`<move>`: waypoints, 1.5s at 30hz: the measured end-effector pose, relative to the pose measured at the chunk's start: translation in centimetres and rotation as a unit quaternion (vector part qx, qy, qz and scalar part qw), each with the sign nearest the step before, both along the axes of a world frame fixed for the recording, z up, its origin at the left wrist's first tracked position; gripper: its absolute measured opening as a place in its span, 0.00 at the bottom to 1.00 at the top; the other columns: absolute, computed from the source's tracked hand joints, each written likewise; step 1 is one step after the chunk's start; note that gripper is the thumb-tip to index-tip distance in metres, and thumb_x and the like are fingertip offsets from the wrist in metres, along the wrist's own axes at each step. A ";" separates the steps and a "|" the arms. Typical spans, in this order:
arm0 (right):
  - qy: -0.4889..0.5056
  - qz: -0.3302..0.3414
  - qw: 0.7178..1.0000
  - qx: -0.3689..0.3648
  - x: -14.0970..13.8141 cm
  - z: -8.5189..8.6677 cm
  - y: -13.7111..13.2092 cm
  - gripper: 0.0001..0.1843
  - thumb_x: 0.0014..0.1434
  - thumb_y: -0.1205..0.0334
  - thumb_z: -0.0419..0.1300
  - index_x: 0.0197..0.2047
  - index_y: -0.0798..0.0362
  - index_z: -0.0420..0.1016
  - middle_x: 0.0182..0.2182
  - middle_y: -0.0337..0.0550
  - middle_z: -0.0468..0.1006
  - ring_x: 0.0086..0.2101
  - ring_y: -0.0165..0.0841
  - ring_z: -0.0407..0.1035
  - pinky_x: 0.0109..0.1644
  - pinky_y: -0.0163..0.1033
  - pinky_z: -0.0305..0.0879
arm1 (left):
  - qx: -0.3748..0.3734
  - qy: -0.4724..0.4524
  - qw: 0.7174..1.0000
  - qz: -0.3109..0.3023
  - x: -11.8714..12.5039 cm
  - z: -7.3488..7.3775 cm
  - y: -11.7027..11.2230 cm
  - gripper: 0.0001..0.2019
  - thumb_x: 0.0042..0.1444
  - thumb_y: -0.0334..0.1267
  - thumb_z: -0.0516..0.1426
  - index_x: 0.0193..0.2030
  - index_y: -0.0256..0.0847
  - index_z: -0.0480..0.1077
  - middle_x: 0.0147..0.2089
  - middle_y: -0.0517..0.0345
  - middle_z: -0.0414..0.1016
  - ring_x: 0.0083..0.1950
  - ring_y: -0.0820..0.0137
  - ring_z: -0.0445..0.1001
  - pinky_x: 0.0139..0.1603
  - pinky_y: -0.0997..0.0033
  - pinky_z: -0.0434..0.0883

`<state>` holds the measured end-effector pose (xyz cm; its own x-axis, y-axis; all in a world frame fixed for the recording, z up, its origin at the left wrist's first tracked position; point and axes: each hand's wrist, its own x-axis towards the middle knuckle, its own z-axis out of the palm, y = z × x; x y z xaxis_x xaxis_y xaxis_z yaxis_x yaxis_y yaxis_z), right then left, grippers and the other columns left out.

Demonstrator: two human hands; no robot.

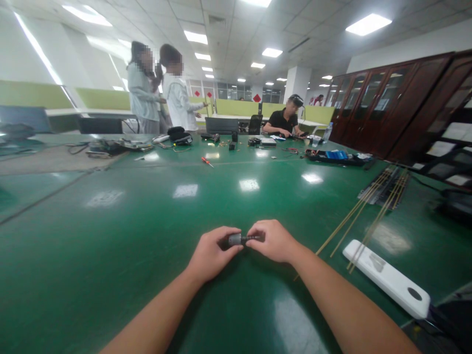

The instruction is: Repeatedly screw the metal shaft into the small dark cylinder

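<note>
Just above the green table [155,295], I hold a small grey cylinder [234,239] with a thin dark shaft sticking out to the right; it looks like a small motor. My left hand [214,251] wraps thumb and fingers round the cylinder's body. The shaft [254,238] lies between the thumb and fingers of my right hand [275,241]. Its far end is partly hidden by that hand. The part lies roughly level, and the two hands are close together at its ends.
Right of my hands, a long white device [387,278] lies beneath thin wooden sticks [354,216]. Ahead lies a red screwdriver [207,161]. Electronic parts [110,146] and a black tray with blue pieces [334,156] sit farther back. A person [285,120] works across the table; others stand left.
</note>
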<state>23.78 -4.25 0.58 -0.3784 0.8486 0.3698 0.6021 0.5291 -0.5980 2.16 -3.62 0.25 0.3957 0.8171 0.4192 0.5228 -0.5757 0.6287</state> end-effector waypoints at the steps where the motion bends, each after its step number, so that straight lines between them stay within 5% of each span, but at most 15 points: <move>1: 0.001 -0.001 1.000 -0.001 0.0 0.0 0.0 0.04 0.54 0.63 0.65 0.35 0.53 0.79 0.29 0.38 0.77 0.30 0.29 0.68 0.34 0.33 0.60 | 0.000 -0.001 1.000 0.000 0.0 0.0 0.0 0.13 0.51 0.38 0.64 0.44 0.45 0.76 0.42 0.58 0.80 0.44 0.65 0.77 0.48 0.66 0.71; 45: -0.017 -0.001 1.000 -0.007 0.3 0.3 0.0 0.05 0.55 0.61 0.65 0.35 0.53 0.79 0.29 0.39 0.78 0.30 0.30 0.68 0.35 0.34 0.60 | 0.017 0.000 1.000 0.001 -0.2 -0.1 0.0 0.13 0.51 0.39 0.64 0.45 0.44 0.76 0.43 0.57 0.80 0.44 0.65 0.77 0.49 0.65 0.72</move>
